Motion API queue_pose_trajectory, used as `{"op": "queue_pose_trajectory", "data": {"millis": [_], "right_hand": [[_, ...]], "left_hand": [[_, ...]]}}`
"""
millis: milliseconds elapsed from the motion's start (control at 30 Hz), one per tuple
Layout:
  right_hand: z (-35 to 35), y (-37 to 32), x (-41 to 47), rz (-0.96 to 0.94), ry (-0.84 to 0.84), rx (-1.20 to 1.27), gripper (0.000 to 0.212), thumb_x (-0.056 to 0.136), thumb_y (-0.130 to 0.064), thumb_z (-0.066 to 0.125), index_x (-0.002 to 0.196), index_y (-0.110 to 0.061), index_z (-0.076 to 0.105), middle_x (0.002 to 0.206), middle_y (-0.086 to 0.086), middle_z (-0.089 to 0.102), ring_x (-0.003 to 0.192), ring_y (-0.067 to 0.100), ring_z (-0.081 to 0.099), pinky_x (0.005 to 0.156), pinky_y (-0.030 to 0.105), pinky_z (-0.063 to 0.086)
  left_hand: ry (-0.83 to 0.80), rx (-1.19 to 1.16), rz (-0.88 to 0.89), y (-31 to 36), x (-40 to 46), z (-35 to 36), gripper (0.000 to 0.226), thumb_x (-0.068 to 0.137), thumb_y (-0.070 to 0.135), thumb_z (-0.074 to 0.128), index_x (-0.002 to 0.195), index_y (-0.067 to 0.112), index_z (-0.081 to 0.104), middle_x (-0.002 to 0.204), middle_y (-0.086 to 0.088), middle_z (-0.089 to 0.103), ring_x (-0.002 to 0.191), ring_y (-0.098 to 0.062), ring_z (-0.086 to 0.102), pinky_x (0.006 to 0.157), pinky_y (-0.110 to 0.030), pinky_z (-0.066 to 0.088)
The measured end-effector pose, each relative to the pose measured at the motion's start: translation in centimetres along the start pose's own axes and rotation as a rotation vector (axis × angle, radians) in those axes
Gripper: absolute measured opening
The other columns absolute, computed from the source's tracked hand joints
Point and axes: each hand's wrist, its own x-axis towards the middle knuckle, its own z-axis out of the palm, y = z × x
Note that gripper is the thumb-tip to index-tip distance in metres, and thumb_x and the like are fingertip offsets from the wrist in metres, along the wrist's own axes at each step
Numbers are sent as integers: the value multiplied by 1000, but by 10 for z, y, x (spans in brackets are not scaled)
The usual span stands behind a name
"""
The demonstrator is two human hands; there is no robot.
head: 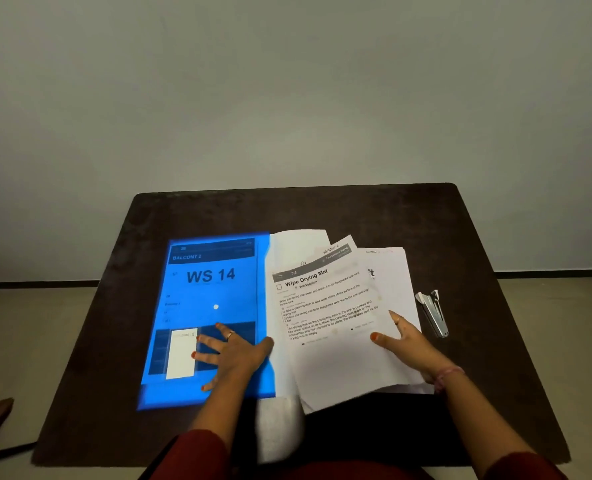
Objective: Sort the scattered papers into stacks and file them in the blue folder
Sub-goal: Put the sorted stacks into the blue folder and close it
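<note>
Nearest camera: dark red sleeves at the bottom edge, plus a blurred white sheet hanging over the near table edge between my forearms; I can't tell what it belongs to.
Left hand: fingers spread and straight, palm pressed flat on the blue folder; grips nothing, just pins the cover down.
Right hand: mostly open, thumb lying on top of the paper stack, fingers at its right edge; whether they curl under the sheets I can't tell.
Blue folder: lies open on the dark table, left-centre. Translucent flap shows a sheet reading "WS 14" and "BALCONY 2" under it, with a small white slip near the lower left, just beside my left fingertips.
Paper stack: sits right against the folder's spine side, top page headed "Wipe Drying Mat", skewed. Sheets under it fan out at the top and right, edges not squared.
Stapler: silver, on the table right of the stack, near but apart from my right hand.
Progress: I judge papers gathered into one loose pile, at least one sheet already filed. Mid to late stage.
Left to do: square the pile, seat it in the folder, deal with the overhanging sheet, close the cover.
</note>
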Motion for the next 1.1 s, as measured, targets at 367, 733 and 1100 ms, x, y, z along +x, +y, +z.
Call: {"op": "queue_pose_trajectory", "data": {"millis": [367, 733, 1100], "right_hand": [[-30, -15, 12, 107, -93, -13, 49, 84, -10, 69, 127, -25, 49, 113, -7, 66, 102, 17, 65, 74, 26, 56], [-20, -36, 23, 66, -271, -153, 55, 73, -29, 80, 122, -30, 56, 120, -6, 67, 108, 16, 64, 91, 34, 53], [27, -75, 73, -94, -250, -306, 41, 89, -22, 66, 125, -31, 50, 126, -8, 60, 108, 9, 59, 89, 24, 47]], "left_hand": [[-5, -115, 176, -2, -7, -5, 77, 96, 48, 38, 153, 24, -9, 160, -12, -10, 141, -49, -14, 110, -64, 7], [-7, -85, 220, -6, -10, -7, 78, 97, 48, 39, 153, 21, -8, 160, -15, -8, 140, -51, -14, 113, -59, 2], [-49, 52, 337, 8, -22, -3, 86, 92, 11, 43, 150, 18, -20, 157, -20, -10, 140, -53, -7, 116, -57, 1]]}}
